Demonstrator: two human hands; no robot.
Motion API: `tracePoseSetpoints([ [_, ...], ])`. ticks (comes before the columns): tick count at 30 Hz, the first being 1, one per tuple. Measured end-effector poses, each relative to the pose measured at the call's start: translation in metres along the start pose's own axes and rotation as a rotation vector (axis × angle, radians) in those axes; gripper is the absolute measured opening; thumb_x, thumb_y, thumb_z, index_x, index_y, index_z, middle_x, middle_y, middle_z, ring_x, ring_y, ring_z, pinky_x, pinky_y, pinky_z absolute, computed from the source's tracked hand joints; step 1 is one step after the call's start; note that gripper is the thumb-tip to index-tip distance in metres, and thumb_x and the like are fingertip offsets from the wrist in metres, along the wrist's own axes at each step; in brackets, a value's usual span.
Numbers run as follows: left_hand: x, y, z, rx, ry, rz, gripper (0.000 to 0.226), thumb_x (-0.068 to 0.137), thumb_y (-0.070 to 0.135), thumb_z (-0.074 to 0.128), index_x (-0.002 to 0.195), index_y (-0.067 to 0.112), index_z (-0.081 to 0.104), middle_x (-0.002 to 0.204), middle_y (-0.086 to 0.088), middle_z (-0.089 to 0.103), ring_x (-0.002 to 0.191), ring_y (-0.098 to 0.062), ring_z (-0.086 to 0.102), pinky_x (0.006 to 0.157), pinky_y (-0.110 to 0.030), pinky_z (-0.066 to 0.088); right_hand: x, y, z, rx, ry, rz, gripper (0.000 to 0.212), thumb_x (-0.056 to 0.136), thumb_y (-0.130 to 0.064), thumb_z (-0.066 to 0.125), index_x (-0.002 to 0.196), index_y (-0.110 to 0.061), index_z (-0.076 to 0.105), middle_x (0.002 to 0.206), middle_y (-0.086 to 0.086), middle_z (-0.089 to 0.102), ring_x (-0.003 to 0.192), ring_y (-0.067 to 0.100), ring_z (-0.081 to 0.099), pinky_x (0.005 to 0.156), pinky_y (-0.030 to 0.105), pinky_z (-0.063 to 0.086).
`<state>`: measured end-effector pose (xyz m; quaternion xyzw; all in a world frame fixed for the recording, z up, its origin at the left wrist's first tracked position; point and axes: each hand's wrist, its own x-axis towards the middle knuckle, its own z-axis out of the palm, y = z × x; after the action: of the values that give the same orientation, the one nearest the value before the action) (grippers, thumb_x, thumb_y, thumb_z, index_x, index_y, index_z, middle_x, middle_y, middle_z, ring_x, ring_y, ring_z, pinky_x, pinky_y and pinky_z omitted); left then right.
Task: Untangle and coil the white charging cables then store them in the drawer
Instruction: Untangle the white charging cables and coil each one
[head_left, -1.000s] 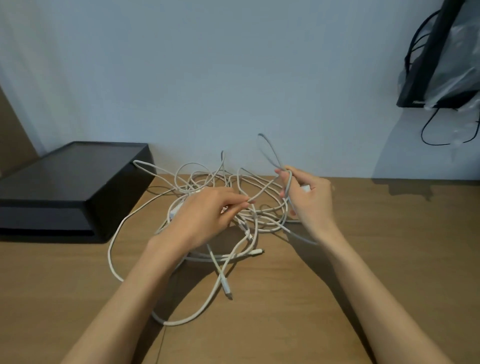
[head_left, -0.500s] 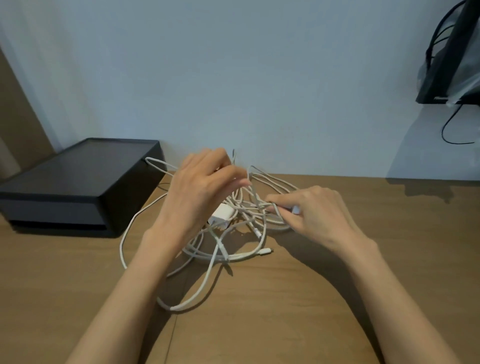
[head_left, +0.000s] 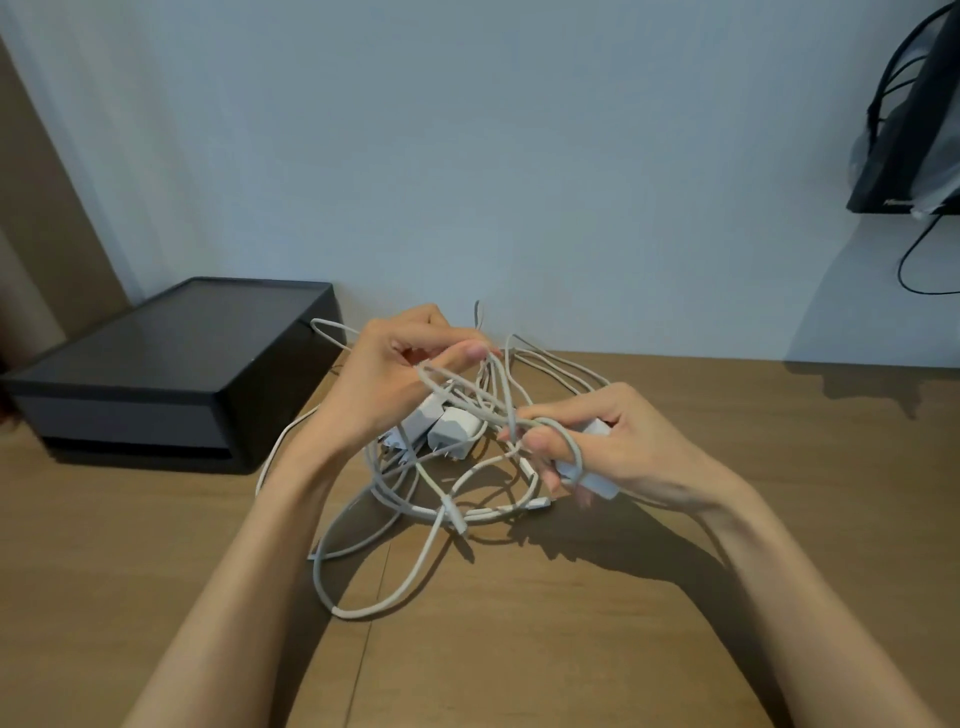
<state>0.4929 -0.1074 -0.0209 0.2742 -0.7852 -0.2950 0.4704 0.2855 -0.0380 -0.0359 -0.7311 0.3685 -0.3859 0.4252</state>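
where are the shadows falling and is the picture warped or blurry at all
Head view: a dark, crisp shadow lies on the table under the right hand, on the camera side; the black box shades the wood in front of it. Head view: wide-angle stretch splays the forearms toward the bottom corners. Head view: the white cables look slightly soft; no glare.

this is looking like a desk corner in a home or small office. a wooden desk (head_left: 675, 597) is standing against a plain pale wall (head_left: 467, 156), a low black drawer unit (head_left: 171, 364) is sitting on it at the left, and a dark screen edge (head_left: 914, 119) with a black cord (head_left: 906, 265) hanging below is showing at the upper right. white charging cables (head_left: 415, 519) with plug adapters (head_left: 452, 423) are lying tangled over the wood.
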Motion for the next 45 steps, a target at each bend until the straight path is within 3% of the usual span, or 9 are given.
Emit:
tracePoseSetpoints([
  [3,-0.002,-0.003,0.012,0.006,-0.033,-0.02,0.015,0.08,0.037,0.061,0.086,0.034,0.073,0.074,0.0,0.063,0.07,-0.025,0.052,0.058,-0.028,0.041,0.004,0.004,0.003,0.137,0.082,-0.057,0.019,0.086,-0.023,0.063,0.096,-0.015,0.076,0.061,0.008,0.062,0.043,0.016,0.049,0.044,0.024,0.047],
  [9,-0.005,-0.015,0.036,0.355,-0.142,0.105,0.03,0.087,0.048,0.051,0.108,0.036,0.069,0.071,0.005,0.055,0.066,-0.011,0.049,0.057,-0.027,0.039,0.011,0.01,0.0,0.198,0.49,-0.047,0.018,0.085,-0.025,0.062,0.093,-0.009,0.062,0.057,0.003,0.06,0.038,0.017,0.045,0.038,0.023,0.042],
  [16,-0.011,-0.014,0.052,0.82,-0.224,0.382,0.025,0.093,0.024,0.049,0.11,0.027,0.067,0.077,0.006,0.055,0.065,-0.014,0.051,0.051,-0.028,0.044,0.013,0.035,-0.011,-0.324,0.735,0.058,0.021,0.089,-0.038,0.062,0.104,-0.052,0.066,0.084,-0.019,0.073,0.063,0.005,0.065,0.064,0.036,0.057],
  [20,-0.011,-0.013,0.053,0.894,-0.23,0.412,0.021,0.085,0.012,0.064,0.104,0.02,0.067,0.076,0.003,0.055,0.064,-0.017,0.051,0.052,-0.031,0.047,0.01,0.038,-0.013,-0.588,0.83,0.135,0.022,0.091,-0.043,0.057,0.11,-0.041,0.069,0.094,-0.013,0.074,0.09,0.01,0.066,0.074,0.033,0.054],
  [23,-0.011,-0.015,0.056,0.934,-0.253,0.424,0.038,0.072,0.005,0.076,0.105,0.02,0.066,0.078,0.004,0.057,0.064,-0.014,0.051,0.052,-0.025,0.046,0.008,0.039,-0.015,-0.773,0.899,0.107,0.022,0.093,-0.036,0.057,0.109,-0.036,0.071,0.09,-0.006,0.075,0.083,0.02,0.067,0.064,0.03,0.05],
  [29,-0.008,-0.013,0.05,1.069,-0.191,0.587,0.035,0.07,0.001,0.066,0.103,0.014,0.067,0.086,-0.002,0.06,0.072,-0.018,0.055,0.059,-0.029,0.046,0.004,0.042,-0.019,-1.237,0.725,0.119,0.027,0.095,-0.033,0.052,0.119,-0.039,0.064,0.084,-0.003,0.073,0.074,0.026,0.066,0.056,0.03,0.045],
  [37,-0.003,-0.007,0.007,1.021,0.077,0.402,0.029,0.073,0.007,0.074,0.096,0.023,0.068,0.075,-0.001,0.051,0.066,-0.019,0.042,0.069,-0.025,0.016,-0.001,0.023,-0.027,-1.198,0.287,0.18,0.034,0.096,-0.036,0.045,0.119,-0.061,0.052,0.072,-0.014,0.064,0.063,0.01,0.046,0.048,0.019,0.026],
  [41,-0.003,-0.012,0.013,1.058,-0.018,0.387,0.035,0.071,0.001,0.078,0.097,0.022,0.07,0.072,0.0,0.047,0.066,-0.014,0.031,0.064,-0.028,0.023,0.002,0.024,-0.023,-1.007,0.344,0.228,0.028,0.095,-0.037,0.048,0.116,-0.051,0.062,0.094,-0.017,0.073,0.062,0.008,0.054,0.051,0.019,0.031],
  [45,-0.002,-0.016,0.013,1.073,0.084,0.261,0.025,0.075,0.005,0.077,0.097,0.014,0.07,0.072,-0.003,0.05,0.062,-0.014,0.034,0.055,-0.028,0.025,0.0,0.028,-0.032,-0.513,0.456,0.23,0.018,0.093,-0.035,0.058,0.105,-0.038,0.071,0.069,-0.008,0.071,0.045,0.005,0.053,0.053,0.02,0.042],
])
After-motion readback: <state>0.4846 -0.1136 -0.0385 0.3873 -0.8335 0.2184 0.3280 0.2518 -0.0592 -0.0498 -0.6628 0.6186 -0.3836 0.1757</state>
